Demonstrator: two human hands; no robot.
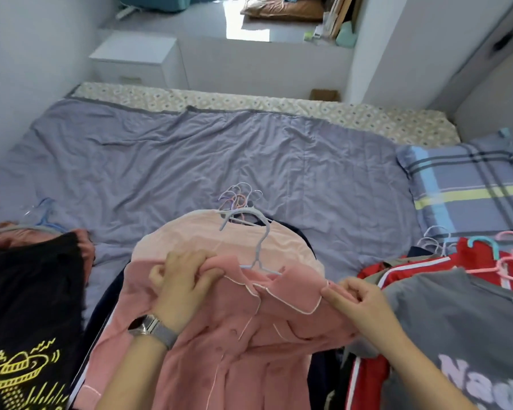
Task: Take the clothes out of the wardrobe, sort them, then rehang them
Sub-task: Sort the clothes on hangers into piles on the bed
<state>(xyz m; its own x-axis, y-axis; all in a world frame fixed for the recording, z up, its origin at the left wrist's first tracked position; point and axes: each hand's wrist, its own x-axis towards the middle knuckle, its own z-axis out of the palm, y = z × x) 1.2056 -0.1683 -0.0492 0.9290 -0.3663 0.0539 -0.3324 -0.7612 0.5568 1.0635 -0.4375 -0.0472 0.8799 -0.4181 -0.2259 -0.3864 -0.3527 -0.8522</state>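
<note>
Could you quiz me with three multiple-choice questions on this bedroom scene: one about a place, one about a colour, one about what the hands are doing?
1. Where does the checked pillow lie?
A. at the right of the bed
B. on the white cabinet
C. under the black T-shirt

2. What colour is the print on the black T-shirt?
A. white
B. yellow
C. red

3. What are the left hand and right hand doing?
A. both hang free
B. both grip the pink shirt at its shoulders
C. one holds the pillow

Answers:
1 A, it lies at the bed's right edge.
2 B, the drawing on it is yellow.
3 B, the fingers of both curl into the pink cloth on either side of the collar, where a pale hanger sits.
</note>
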